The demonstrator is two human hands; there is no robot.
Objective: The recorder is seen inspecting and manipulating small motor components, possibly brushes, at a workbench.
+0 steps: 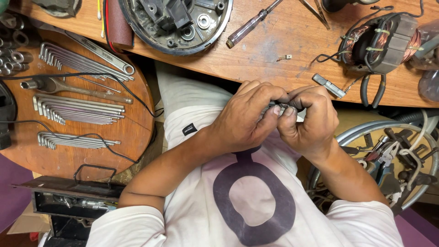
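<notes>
Head view, looking down. Both hands meet just below the worktop edge, over the person's lap. The left hand and right hand are closed together around a small dark part, pinched between thumbs and fingertips; only a sliver of it shows, so its shape cannot be told. Its visible long axis runs roughly left to right, bridging the two hands, each equally near. On the worktop beyond lie a wound copper stator, pliers, a screwdriver and a round motor housing; hex key sets rest on a round wooden stool to the side
</notes>
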